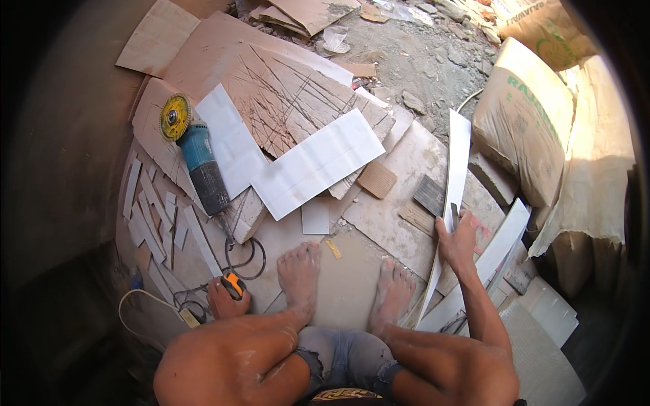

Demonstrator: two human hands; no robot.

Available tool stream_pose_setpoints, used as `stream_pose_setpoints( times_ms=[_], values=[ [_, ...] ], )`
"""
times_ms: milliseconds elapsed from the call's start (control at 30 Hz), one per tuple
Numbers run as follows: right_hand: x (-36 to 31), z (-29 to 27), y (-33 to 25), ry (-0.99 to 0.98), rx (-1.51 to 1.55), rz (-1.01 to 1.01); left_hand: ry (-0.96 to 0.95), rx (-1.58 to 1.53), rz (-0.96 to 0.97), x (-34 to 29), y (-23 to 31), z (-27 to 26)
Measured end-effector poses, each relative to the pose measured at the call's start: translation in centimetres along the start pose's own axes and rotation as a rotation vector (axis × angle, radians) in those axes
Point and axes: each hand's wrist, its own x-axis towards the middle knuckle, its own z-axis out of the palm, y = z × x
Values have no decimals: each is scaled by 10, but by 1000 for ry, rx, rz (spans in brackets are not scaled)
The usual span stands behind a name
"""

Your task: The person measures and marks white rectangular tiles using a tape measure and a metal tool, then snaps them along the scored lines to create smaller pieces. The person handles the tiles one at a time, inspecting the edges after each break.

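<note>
My right hand (458,240) grips a long narrow white strip (457,152), which stands upright on its end or edge beside my right foot. A small dark shape shows at my fingers there; I cannot tell whether it is a notch or an object. Low on the left, my left hand (227,302) is closed around an orange and black tape measure (233,285). An angle grinder (198,159) with a yellow disc lies further ahead on the left. Two white tile pieces (318,164) rest beside it on a scored brown board (271,88).
Thin offcuts (152,213) are scattered at the left. A black cord (254,260) loops near my left foot. Small wood-look tile pieces (377,179) lie ahead. More white strips (501,243) lean at the right, near filled sacks (525,122). Rubble (413,61) covers the far ground.
</note>
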Motion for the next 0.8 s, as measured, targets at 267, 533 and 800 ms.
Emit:
stream_pose_setpoints(
  times_ms=[267,533,800],
  values=[
    [9,-13,21,79,-115,110,91,-170,941,97,139,-41],
    [0,-122,-84,168,124,-75,33,107,1023,160,282,-37],
    [-53,-181,-126,132,119,-224,-58,98,1219,190,325,-65]
  ],
)
